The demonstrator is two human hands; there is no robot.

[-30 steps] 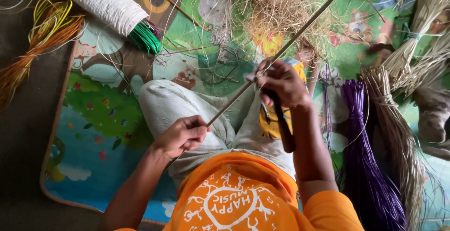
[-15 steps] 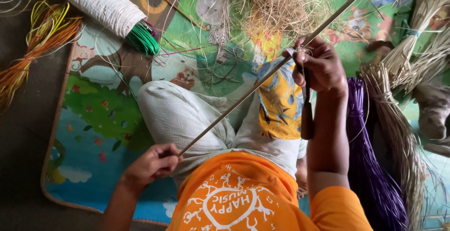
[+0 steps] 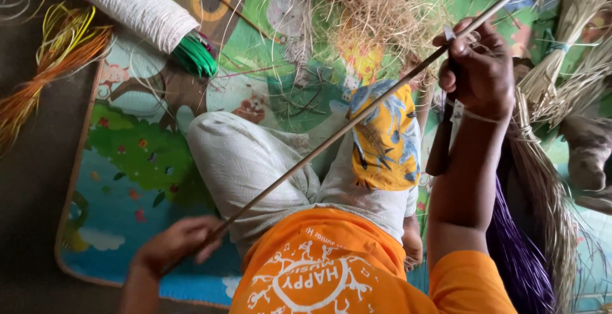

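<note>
I sit on a colourful play mat [image 3: 134,161] with a long thin cane stick [image 3: 331,137] running diagonally across my lap. My left hand [image 3: 175,244] grips its lower end near my hip. My right hand [image 3: 478,65] is raised at the upper right, closed around the stick together with a knife whose dark handle [image 3: 440,148] hangs down below the fist. A yellow and blue patterned cloth [image 3: 386,138] lies over my right knee under the stick.
A white woven roll with green strands [image 3: 137,8] lies at the upper left, with orange and yellow strips [image 3: 44,72] beside it. Loose straw shavings [image 3: 376,14] pile ahead. Dried grass bundles [image 3: 561,65] and purple strands [image 3: 519,263] lie at the right.
My right hand has slid up and to the right along the stick. My left hand has drawn the stick's lower end down and back toward my hip.
</note>
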